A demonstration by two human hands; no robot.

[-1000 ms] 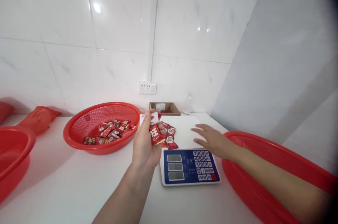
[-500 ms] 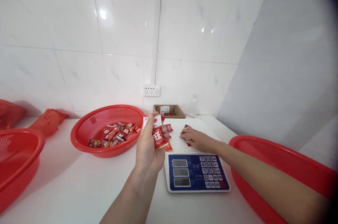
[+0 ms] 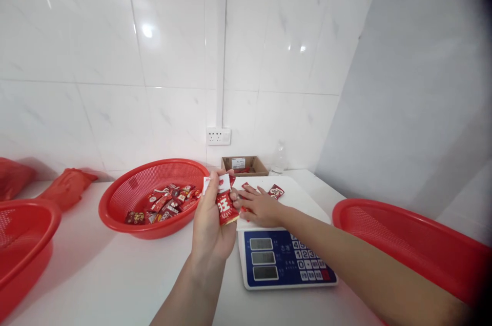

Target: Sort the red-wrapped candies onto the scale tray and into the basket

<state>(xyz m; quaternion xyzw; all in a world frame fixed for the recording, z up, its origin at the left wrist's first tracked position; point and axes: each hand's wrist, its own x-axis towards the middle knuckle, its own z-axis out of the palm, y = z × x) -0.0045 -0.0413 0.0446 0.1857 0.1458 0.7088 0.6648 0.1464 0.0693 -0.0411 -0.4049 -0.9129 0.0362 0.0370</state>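
Observation:
My left hand (image 3: 215, 218) is closed around a red snack packet (image 3: 227, 207) with white lettering and a white packet (image 3: 217, 183) with red marks. More red wrapping shows behind its fingers. My right hand (image 3: 263, 207) reaches over the white pan of the scale (image 3: 290, 259), fingers stretched out and slightly apart, close beside the left hand. Small red packets (image 3: 246, 211) peek out around and under those fingers; how many lie there is hidden. To the right of that hand, a dark red packet (image 3: 275, 191) rests on the pan.
A red mesh basket (image 3: 154, 166) with assorted small packets stands on the left. Other red baskets (image 3: 26, 208) (image 3: 407, 218) flank the white table. A cardboard box (image 3: 246, 166) and a clear plastic item (image 3: 279, 157) sit at the wall; red bags (image 3: 69, 187) lie back left.
My right hand has moved left across the pan, from the dark red packet to the packets beside my left hand. The dark red packet now lies uncovered. The left hand keeps its hold.

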